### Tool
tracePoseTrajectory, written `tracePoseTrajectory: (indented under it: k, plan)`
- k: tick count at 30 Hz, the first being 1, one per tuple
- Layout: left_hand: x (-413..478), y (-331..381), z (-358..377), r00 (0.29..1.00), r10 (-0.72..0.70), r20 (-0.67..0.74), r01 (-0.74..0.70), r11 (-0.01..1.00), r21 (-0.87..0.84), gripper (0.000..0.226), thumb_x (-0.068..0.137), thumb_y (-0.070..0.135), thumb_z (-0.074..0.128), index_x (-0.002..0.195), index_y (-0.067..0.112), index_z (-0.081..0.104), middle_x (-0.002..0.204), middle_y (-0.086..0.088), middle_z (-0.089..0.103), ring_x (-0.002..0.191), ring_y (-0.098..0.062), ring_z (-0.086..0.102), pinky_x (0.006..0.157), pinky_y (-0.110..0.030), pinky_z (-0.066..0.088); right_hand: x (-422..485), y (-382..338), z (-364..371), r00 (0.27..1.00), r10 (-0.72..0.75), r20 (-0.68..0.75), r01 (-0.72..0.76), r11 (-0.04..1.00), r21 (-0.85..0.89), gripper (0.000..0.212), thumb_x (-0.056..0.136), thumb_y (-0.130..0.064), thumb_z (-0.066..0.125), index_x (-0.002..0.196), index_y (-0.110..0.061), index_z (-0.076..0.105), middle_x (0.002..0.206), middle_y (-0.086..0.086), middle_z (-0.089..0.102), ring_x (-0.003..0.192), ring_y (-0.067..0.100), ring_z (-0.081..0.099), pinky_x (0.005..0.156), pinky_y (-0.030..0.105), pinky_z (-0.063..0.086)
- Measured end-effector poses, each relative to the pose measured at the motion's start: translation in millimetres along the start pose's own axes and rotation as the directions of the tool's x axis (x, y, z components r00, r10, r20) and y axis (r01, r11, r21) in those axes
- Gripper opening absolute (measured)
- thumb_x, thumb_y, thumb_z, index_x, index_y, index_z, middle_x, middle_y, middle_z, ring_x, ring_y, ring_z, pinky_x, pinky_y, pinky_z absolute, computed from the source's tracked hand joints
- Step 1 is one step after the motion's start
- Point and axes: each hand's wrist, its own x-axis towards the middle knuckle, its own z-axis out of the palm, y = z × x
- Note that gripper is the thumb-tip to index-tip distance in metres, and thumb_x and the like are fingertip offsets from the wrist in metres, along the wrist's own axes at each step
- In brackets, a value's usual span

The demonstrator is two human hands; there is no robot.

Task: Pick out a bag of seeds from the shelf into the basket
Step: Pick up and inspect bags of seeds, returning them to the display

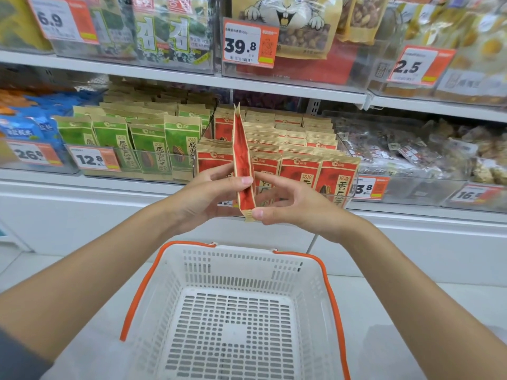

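Shelf price tag (250,43) — 39.8.

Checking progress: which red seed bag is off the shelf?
The red bag seen edge-on, held upright between the left hand and right hand; the other red bags stand face-out on the shelf.

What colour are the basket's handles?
Orange handles on the white basket, seen in the head view.

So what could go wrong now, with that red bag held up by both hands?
1. The left hand and right hand grip only the lower half of the red seed bag, which is held upright and edge-on; it could tip or slip.
2. It seems to hang near the far rim of the basket, so a drop might miss.
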Motion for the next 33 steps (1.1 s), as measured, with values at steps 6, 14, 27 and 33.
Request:
tracePoseTrajectory:
  k: [6,14,27,33]
  plan:
    - [0.3,-4.8,-1.6,0.993,-0.089,0.075,0.085,0.995,0.055,0.070,0.074,0.014,0.078,0.138,0.029,0.056,0.130,-0.002,0.066,0.118,-0.027,0.063,0.096,-0.054,0.053,5.4,-1.1,-4.8,0.971,-0.040,-0.234,0.046,0.999,0.019,0.091,0.072,-0.064,0.067,0.150,-0.035,0.032,0.126,-0.007,0.062,0.110,0.011,0.065,0.098,0.041,0.054]
    - [-3.8,-6.6,2.0,0.941,-0.217,0.260,0.206,0.976,0.070,0.072,0.076,0.003,0.070,0.141,0.027,0.052,0.111,0.007,0.070,0.103,-0.021,0.064,0.079,-0.034,0.056,10.0,4.4,-9.2,0.931,-0.068,-0.358,0.119,0.985,0.124,0.080,0.071,-0.068,0.072,0.142,-0.045,0.043,0.138,0.001,0.057,0.125,0.016,0.057,0.101,0.044,0.052]
    - [-3.5,-7.7,3.3,0.949,-0.232,0.212,0.198,0.965,0.170,0.056,0.077,0.031,0.076,0.131,0.022,0.061,0.128,-0.017,0.064,0.118,-0.033,0.063,0.090,-0.041,0.057,9.7,4.4,-3.4,0.908,-0.096,-0.408,0.129,0.990,0.054,0.061,0.082,-0.056,0.070,0.137,-0.036,0.053,0.129,-0.002,0.063,0.120,0.013,0.060,0.098,0.043,0.054]
    - [-3.6,-14.4,14.1,0.990,-0.130,0.051,0.102,0.923,0.372,0.028,0.095,0.022,0.063,0.122,0.018,0.067,0.110,0.001,0.076,0.105,-0.016,0.071,0.084,-0.031,0.060,8.3,3.6,-2.3,0.865,-0.030,-0.501,-0.016,0.996,-0.087,0.057,0.079,-0.061,0.071,0.126,-0.035,0.052,0.116,-0.014,0.055,0.114,0.012,0.056,0.090,0.038,0.055]
